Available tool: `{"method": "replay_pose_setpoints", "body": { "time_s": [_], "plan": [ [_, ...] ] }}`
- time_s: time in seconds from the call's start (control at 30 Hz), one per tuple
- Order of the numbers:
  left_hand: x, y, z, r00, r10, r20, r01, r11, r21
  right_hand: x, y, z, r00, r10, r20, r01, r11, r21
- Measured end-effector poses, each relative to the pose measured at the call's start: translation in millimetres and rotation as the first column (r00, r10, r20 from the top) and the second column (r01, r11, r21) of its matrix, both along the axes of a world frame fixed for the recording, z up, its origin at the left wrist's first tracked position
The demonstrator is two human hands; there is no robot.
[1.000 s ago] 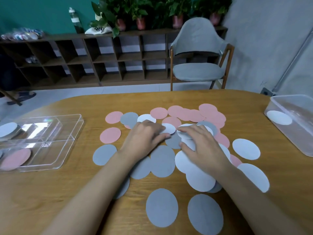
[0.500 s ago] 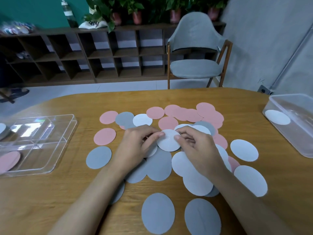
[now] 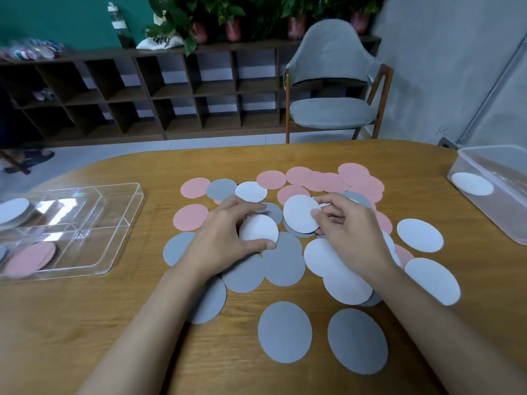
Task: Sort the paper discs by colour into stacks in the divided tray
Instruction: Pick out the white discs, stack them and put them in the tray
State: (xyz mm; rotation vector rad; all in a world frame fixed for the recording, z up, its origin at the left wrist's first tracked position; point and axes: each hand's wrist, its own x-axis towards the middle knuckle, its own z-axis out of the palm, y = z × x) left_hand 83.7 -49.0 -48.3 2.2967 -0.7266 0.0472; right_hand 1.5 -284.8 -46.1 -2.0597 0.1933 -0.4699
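a person's left hand (image 3: 228,238) curls thumb and fingers round a white disc (image 3: 258,229) while the right hand (image 3: 350,232) pinches a second white disc (image 3: 301,213), both above pink, grey and white paper discs (image 3: 285,332) strewn across a wooden table (image 3: 85,323); the divided tray (image 3: 125,223) sits well left, a clear tub (image 3: 484,163) far right, a grey chair (image 3: 330,109) and dark shelving (image 3: 171,89) behind

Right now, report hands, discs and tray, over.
Left hand grips a white disc. Right hand pinches a second white disc. Divided tray far left; loose pile mostly unsorted.
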Motion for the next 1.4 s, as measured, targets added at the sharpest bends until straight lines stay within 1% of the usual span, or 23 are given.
{"method": "replay_pose_setpoints", "body": {
  "time_s": [0.1,0.17,0.23,0.3,0.37,0.43,0.57,0.67,0.7,0.77,0.8,0.83,0.87,0.9,0.93,1.0,1.07,1.13,1.23,1.3,1.4],
  "plan": [
    [2.0,-0.8,3.2,0.999,0.004,-0.039,-0.009,0.993,-0.121,-0.7,2.2,2.7,1.0,0.006,-0.028,-0.006,1.0,0.024],
    [3.7,0.2,5.1,0.996,-0.002,-0.091,-0.016,0.981,-0.191,0.3,3.2,4.4,0.999,0.018,-0.046,-0.016,0.998,0.053],
    [6.3,2.3,7.1,0.987,-0.012,-0.163,-0.031,0.965,-0.261,1.9,5.4,4.8,0.997,0.033,-0.068,-0.027,0.995,0.095],
    [8.2,3.7,9.6,0.979,-0.032,-0.202,-0.04,0.94,-0.34,3.7,10.4,5.9,0.995,0.064,-0.076,-0.051,0.986,0.157],
    [7.0,2.3,11.5,0.974,-0.048,-0.222,-0.049,0.91,-0.413,5.7,18.4,7.5,0.991,0.116,-0.067,-0.099,0.972,0.212],
    [3.7,-2.6,10.5,0.973,-0.047,-0.226,-0.067,0.88,-0.47,8.0,25.4,7.9,0.984,0.156,-0.088,-0.133,0.964,0.23],
    [-1.0,-14.3,2.2,0.975,0.039,-0.217,-0.146,0.852,-0.502,9.2,27.9,6.8,0.968,0.219,-0.121,-0.173,0.936,0.306],
    [-7.6,-21.6,-0.2,0.984,0.079,-0.161,-0.147,0.868,-0.475,6.3,25.6,7.6,0.966,0.234,-0.109,-0.18,0.914,0.365],
    [-10.1,-23.4,0.3,0.987,0.086,-0.138,-0.142,0.871,-0.471,5.0,24.8,8.0,0.967,0.232,-0.111,-0.18,0.919,0.35],
    [-11.7,-25.2,1.3,0.992,0.083,-0.098,-0.12,0.879,-0.461,2.2,22.7,7.5,0.975,0.19,-0.111,-0.16,0.959,0.235],
    [-10.9,-24.4,1.3,0.994,0.091,-0.062,-0.109,0.899,-0.425,0.8,21.2,7.1,0.984,0.153,-0.096,-0.137,0.979,0.153],
    [-8.4,-22.5,0.6,0.994,0.107,-0.003,-0.101,0.93,-0.354,-0.1,19.4,6.7,0.991,0.114,-0.07,-0.109,0.991,0.071],
    [-4.1,-19.7,-1.3,0.991,0.116,0.069,-0.095,0.963,-0.252,-0.8,17.3,6.4,0.996,0.081,-0.043,-0.081,0.997,0.003],
    [1.6,-16.2,-4.4,0.987,0.106,0.124,-0.088,0.986,-0.141,-1.0,15.0,5.9,0.998,0.058,-0.025,-0.059,0.997,-0.044],
    [7.1,-12.6,-7.4,0.986,0.086,0.143,-0.082,0.996,-0.035,-1.2,13.0,5.4,0.999,0.043,-0.017,-0.044,0.996,-0.075],
    [16.4,-6.0,-12.0,0.994,0.055,0.098,-0.066,0.991,0.113,-0.9,10.6,4.0,1.0,0.021,-0.007,-0.022,0.991,-0.133],
    [22.3,-3.2,-15.6,0.998,0.045,0.052,-0.054,0.979,0.197,-0.7,9.5,2.0,1.0,-0.003,-0.005,0.002,0.984,-0.18],
    [23.1,-3.3,-16.0,0.996,0.052,0.075,-0.068,0.973,0.222,-1.0,9.0,1.4,1.0,-0.015,-0.002,0.014,0.978,-0.208],
    [20.9,-1.9,-12.6,0.978,0.12,0.172,-0.152,0.97,0.19,-0.2,8.6,0.7,1.0,-0.021,0.004,0.022,0.978,-0.208],
    [20.3,0.4,-10.3,0.966,0.137,0.218,-0.18,0.964,0.196,0.0,9.1,0.8,1.0,-0.023,0.002,0.022,0.977,-0.212],
    [21.1,4.2,-7.1,0.962,0.154,0.224,-0.202,0.957,0.21,-0.2,9.0,0.4,1.0,-0.021,-0.001,0.021,0.976,-0.217]
  ]
}}
